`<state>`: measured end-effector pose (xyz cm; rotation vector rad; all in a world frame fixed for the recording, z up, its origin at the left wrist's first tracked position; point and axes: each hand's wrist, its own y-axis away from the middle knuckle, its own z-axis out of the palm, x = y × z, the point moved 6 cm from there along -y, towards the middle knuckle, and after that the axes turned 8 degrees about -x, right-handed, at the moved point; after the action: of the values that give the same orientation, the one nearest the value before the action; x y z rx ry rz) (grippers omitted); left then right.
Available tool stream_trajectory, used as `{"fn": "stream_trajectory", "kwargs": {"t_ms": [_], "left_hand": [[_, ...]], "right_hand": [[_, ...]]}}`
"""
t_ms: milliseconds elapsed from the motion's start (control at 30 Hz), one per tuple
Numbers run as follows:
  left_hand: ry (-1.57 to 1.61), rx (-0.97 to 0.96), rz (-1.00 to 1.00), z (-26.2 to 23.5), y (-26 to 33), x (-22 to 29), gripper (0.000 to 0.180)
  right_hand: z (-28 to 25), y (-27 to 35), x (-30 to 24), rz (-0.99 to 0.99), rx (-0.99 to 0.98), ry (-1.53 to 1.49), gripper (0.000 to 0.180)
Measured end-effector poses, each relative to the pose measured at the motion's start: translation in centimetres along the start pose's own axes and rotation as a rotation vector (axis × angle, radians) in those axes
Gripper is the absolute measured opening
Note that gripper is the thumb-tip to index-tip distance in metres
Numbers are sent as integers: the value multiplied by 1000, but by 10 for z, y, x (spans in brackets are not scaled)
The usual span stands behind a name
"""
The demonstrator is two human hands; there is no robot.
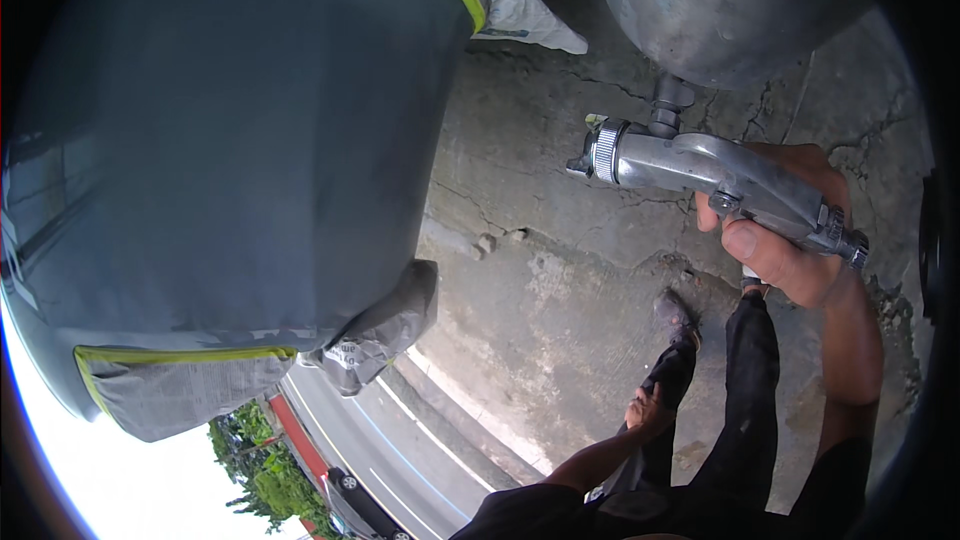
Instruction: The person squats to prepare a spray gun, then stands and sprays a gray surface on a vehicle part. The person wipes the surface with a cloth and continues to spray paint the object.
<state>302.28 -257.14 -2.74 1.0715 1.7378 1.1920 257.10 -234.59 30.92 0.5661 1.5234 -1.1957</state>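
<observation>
My right hand (800, 230) is wrapped around the handle of a metal spray gun (680, 162), its thumb and a finger near the trigger side. The gun's nozzle end, with a knurled ring, points left toward a dark grey car body panel (230, 150). A large silver paint cup (730, 5) is joined to the gun by a short fitting. Some distance separates the nozzle from the panel. Down by my dark trousers, my left hand (648, 408) rests on my leg around the knee, its fingers lying against the cloth.
Yellow-green tape (180, 353) and grey masking paper (200, 395) cover a part of the car. Crumpled paper or plastic (375, 330) hangs at its lower corner. Cracked concrete (560, 270) lies below. Beyond a kerb runs a road (390, 450) with a dark car (360, 510) and greenery.
</observation>
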Motion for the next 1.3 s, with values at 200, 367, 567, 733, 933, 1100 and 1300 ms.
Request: {"fn": "stream_trajectory", "kwargs": {"t_ms": [200,367,567,733,933,1100,1300], "left_hand": [[0,8,15,-3,1,1,62],[-7,8,49,8,-5,-4,65],[-4,143,194,19,-15,-5,58],[499,235,624,-12,-30,27,39],[381,240,708,-36,7,36,45],[-29,-73,270,29,11,-46,84],[-23,-174,6,27,5,-22,102]], "right_hand": [[-15,8,-7,153,143,88,15],[-16,8,-16,290,207,144,19],[-5,4,-12,29,76,142,38],[4,3,-10,195,171,117,21],[-6,16,0,162,131,132,37],[4,21,-1,23,-25,31,46],[-5,17,1,122,132,129,35]]}}
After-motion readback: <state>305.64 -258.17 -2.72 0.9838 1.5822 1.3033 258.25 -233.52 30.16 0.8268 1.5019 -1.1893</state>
